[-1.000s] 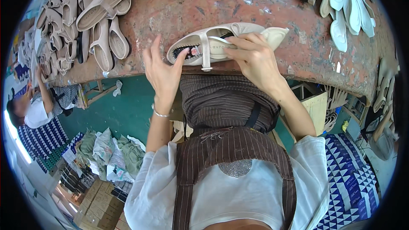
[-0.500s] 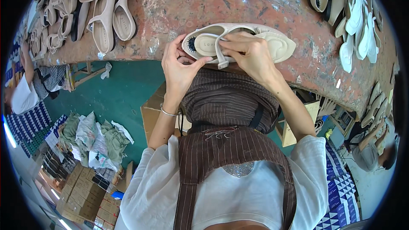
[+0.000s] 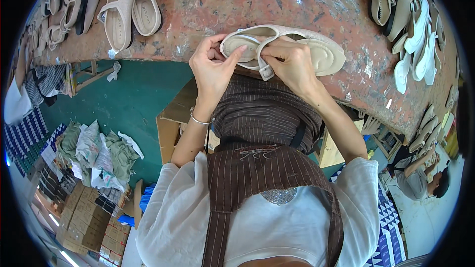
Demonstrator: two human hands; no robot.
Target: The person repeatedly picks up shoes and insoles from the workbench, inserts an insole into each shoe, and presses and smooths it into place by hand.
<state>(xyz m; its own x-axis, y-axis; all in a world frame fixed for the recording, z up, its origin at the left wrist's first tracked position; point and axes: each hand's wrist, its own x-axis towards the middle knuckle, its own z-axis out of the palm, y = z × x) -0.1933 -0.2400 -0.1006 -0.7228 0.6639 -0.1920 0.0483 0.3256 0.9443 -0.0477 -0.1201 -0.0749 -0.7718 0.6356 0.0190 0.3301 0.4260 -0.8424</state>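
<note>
A beige sandal [image 3: 324, 59] lies sideways at the near edge of the worktable, its heel end to the left. My left hand [image 3: 213, 69] grips that heel end, with the thumb pressed on the cream insole [image 3: 246, 55] and the other fingers around the outer rim. My right hand [image 3: 293, 64] has its bent fingers inside the middle of the sandal, beside the strap, holding it there; the fingertips are partly hidden. A pale buckle [image 3: 266, 72] hangs from the strap between my two hands.
The worn reddish worktable [image 3: 222, 0] carries beige sandals [image 3: 118, 24] at left and more sandals [image 3: 381, 0] and white shoe pieces [image 3: 419, 39] at right. Below stand an open cardboard box [image 3: 168, 138] and a heap of bags [image 3: 101, 153]. A co-worker [image 3: 415, 180] is at far right.
My left thumb has moved from the rim onto the insole. The dark toothed lining at the heel is now covered by the insole. The view has shifted slightly.
</note>
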